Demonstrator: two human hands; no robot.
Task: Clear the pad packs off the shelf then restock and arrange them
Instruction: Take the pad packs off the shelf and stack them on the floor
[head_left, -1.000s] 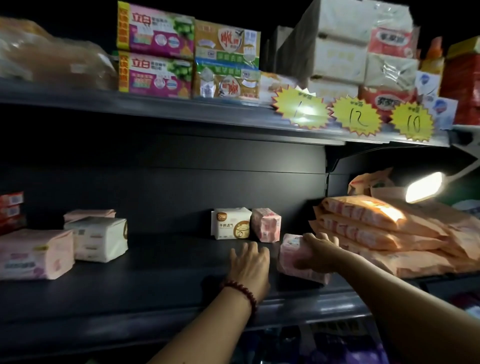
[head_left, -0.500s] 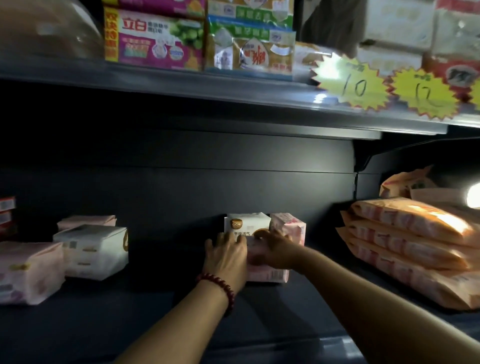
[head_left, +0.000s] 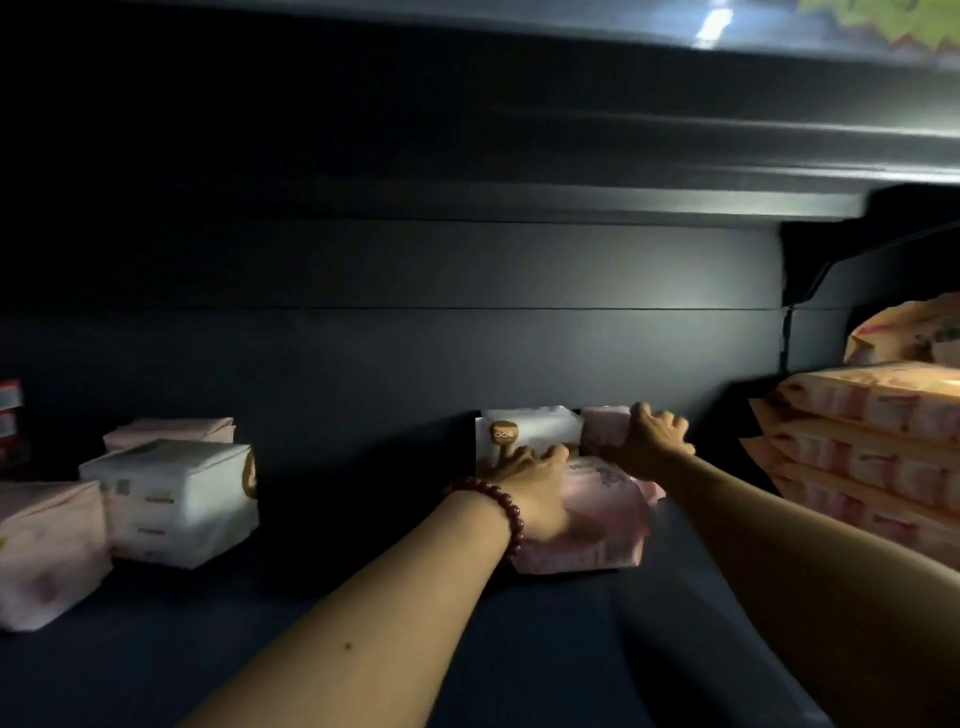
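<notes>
Place: a shop | landmark: dark metal shelf (head_left: 363, 613) | its right end held stacked matching orange packs (head_left: 872, 441) | its left end held wrapped packs (head_left: 171, 499) | above it hung a yellow starburst tag (head_left: 878, 15)

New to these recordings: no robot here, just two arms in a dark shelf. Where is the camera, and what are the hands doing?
No machine here: a person works bare-handed. The single camera sits on their head, looking forward and down, so both arms reach in from below. The left hand, wearing a bead bracelet, rests on the front pink pack, fingers touching the white pack behind. The right hand curls over the small pink pack at the back. More packs lie on the shelf at left; long orange packs are stacked at right.
</notes>
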